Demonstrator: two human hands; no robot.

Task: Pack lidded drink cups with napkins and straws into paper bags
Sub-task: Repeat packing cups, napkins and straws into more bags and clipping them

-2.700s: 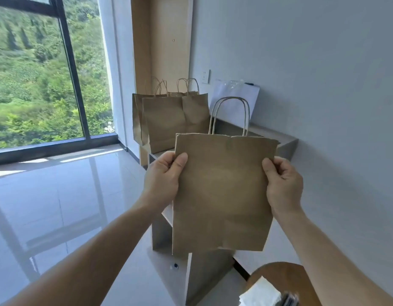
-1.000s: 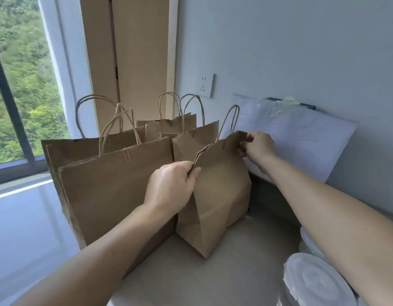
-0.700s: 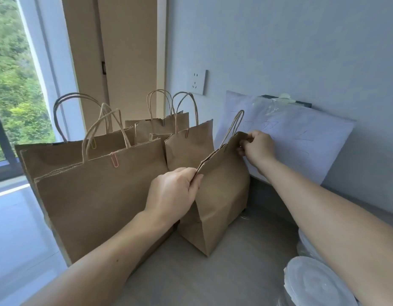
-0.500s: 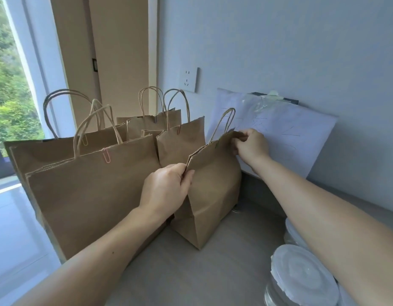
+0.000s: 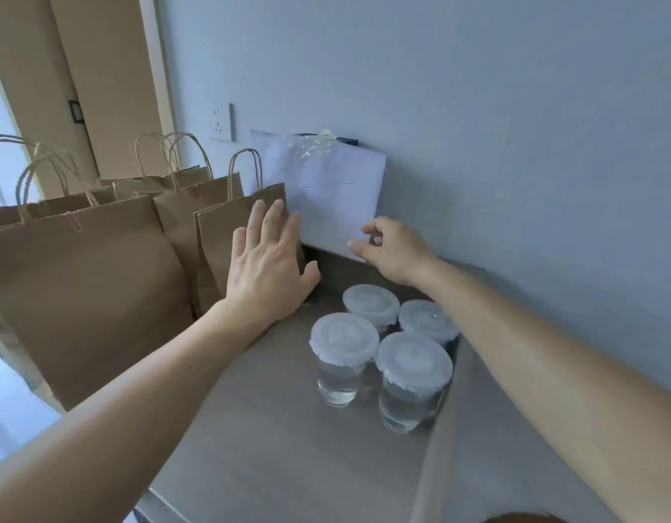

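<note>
Both hands have let go of the bag (image 5: 228, 235), now standing among the others; left hand (image 5: 268, 266) flat against it, right hand (image 5: 394, 251) loosely open and empty; the cups (image 5: 379, 352) beside them come next, I judge.

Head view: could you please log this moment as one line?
left hand: open, flat against small paper bag | right hand: empty | lidded cups: four on counter, unpacked

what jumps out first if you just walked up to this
Four lidded clear cups cluster on the grey counter, near the wall. Left of them stands a row of brown paper bags, with the left hand flat against the nearest small one and the right hand loosely open beside it.
</note>
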